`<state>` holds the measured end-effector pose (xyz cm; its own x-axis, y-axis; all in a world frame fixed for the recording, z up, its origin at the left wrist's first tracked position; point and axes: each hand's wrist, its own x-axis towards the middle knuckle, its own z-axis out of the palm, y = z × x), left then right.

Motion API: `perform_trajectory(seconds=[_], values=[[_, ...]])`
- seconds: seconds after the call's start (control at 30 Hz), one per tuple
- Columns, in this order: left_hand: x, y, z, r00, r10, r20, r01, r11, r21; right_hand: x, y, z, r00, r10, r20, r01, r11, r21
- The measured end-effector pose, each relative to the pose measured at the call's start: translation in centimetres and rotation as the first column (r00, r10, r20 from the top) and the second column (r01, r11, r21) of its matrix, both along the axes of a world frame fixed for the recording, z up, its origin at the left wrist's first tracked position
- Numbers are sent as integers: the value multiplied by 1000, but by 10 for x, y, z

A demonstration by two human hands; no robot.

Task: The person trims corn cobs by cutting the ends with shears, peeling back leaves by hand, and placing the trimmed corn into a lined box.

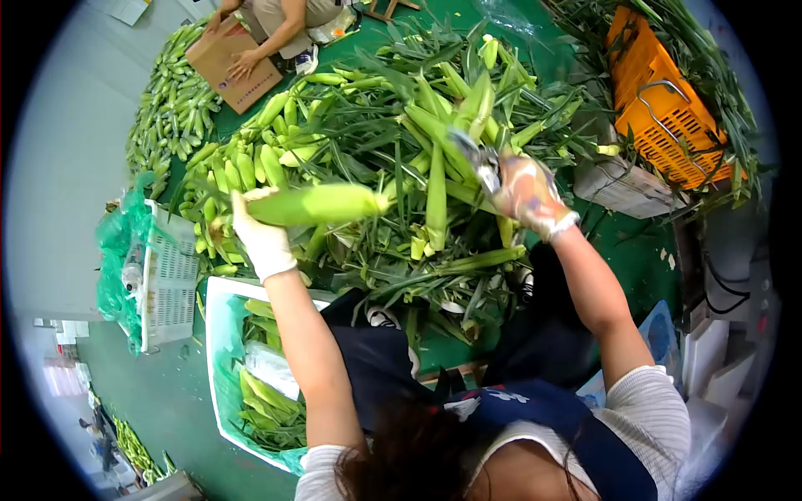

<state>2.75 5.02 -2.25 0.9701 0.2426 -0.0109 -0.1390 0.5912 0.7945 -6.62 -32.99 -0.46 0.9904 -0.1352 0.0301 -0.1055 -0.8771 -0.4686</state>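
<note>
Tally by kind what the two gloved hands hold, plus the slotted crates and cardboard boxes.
Ear of corn, left hand: 1
Metal tool, right hand: 1
Orange crate: 1
White slotted crate: 1
Cardboard box: 1
Total: 5

We see matt, knitted-looking cloth on the white glove (265, 242) and on the stained glove (528, 194), and shiny metal on the blurred cutting tool (476, 160). We find smooth, leafy husk with a soft sheen on the held corn ear (322, 205), matt brown cardboard on the box (234, 65), and hard orange plastic on the crate (668, 108), with a bare metal handle (660, 104). The green floor (159, 388) looks smooth, and thin, crinkled green plastic (121, 250) drapes over the white plastic basket (171, 275).
</note>
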Motion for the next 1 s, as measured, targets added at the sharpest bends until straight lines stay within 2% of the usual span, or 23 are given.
perform_trajectory(seconds=[0.03, 0.07, 0.1, 0.17, 0.2, 0.23, 0.27, 0.3, 0.37, 0.43, 0.47, 0.5, 0.57, 0.6, 0.63, 0.7, 0.73, 0.77, 0.83, 0.87, 0.9, 0.97, 1.0], values=[[-9, -17, 15, 994, 52, -92, -40, 991, 128, -13, 3, 2, 999, 31, 39, -27, 994, -101], [-15, -30, 26, 994, -6, -113, 37, 961, 274, -17, 15, 3, 998, -64, -8, 63, 991, -117], [-24, -43, 28, 986, -51, -156, 111, 907, 406, -25, 30, 16, 998, -35, 54, 40, 994, -105], [-26, -73, 16, 933, -195, -304, 266, 940, 214, -31, 46, 7, 968, 203, 146, -216, 973, 83], [-31, -92, 20, 897, -197, -395, 284, 942, 176, -35, 56, 0, 965, 259, 36, -259, 928, 267], [-34, -112, 26, 857, -204, -473, 301, 944, 138, -37, 66, -10, 945, 324, -53, -268, 856, 442], [-33, -125, 26, 841, -250, -480, 333, 938, 94, -38, 75, -25, 937, 342, -73, -255, 813, 524], [-34, -135, 25, 822, -297, -485, 368, 928, 54, -42, 83, -23, 959, 260, -112, -133, 763, 632], [-33, -138, 4, 857, -327, -399, 432, 877, 210, -41, 88, -35, 969, 201, -141, -4, 587, 809], [-52, -141, -7, 853, -407, -326, 510, 781, 361, -35, 91, -40, 984, 176, -17, -55, 397, 916], [-60, -142, -7, 813, -412, -411, 531, 815, 234, -34, 93, -39, 979, 194, 60, -131, 376, 917], [-62, -142, -2, 810, -415, -415, 536, 812, 233, -30, 85, -45, 953, 294, 68, -238, 594, 768], [-66, -137, 3, 888, -301, -347, 448, 738, 505, -27, 74, -36, 911, 378, -166, -190, 741, 644], [-63, -128, 6, 908, -307, -283, 412, 540, 734, -26, 67, -43, 885, 430, -178, -197, 693, 693], [-60, -120, 7, 908, -308, -284, 413, 540, 733, -25, 63, -16, 855, 451, -254, -216, 756, 617], [-55, -107, 9, 830, -447, -334, 549, 547, 633, -21, 57, -31, 860, 495, -125, -311, 701, 641], [-56, -103, 15, 770, -463, -439, 637, 515, 573, -22, 52, -30, 856, 502, -123, -317, 697, 643], [-57, -98, 17, 715, -547, -434, 690, 453, 565, -19, 49, -28, 837, 524, -157, -336, 720, 607], [-63, -95, 10, 663, -544, -515, 715, 258, 650, -14, 46, -27, 816, 576, -46, -409, 631, 659], [-61, -91, 3, 501, -630, -593, 857, 264, 444, -12, 40, -22, 788, 603, -128, -417, 675, 608], [-62, -96, 17, 378, -724, -577, 923, 242, 300, -13, 35, -17, 760, 625, -181, -393, 663, 637], [-62, -96, 17, 286, -754, -591, 954, 168, 248, -17, 28, -15, 740, 668, -78, -525, 647, 553], [-61, -92, 11, 285, -755, -591, 955, 169, 245, -19, 26, -11, 728, 685, -37, -577, 641, 507]])
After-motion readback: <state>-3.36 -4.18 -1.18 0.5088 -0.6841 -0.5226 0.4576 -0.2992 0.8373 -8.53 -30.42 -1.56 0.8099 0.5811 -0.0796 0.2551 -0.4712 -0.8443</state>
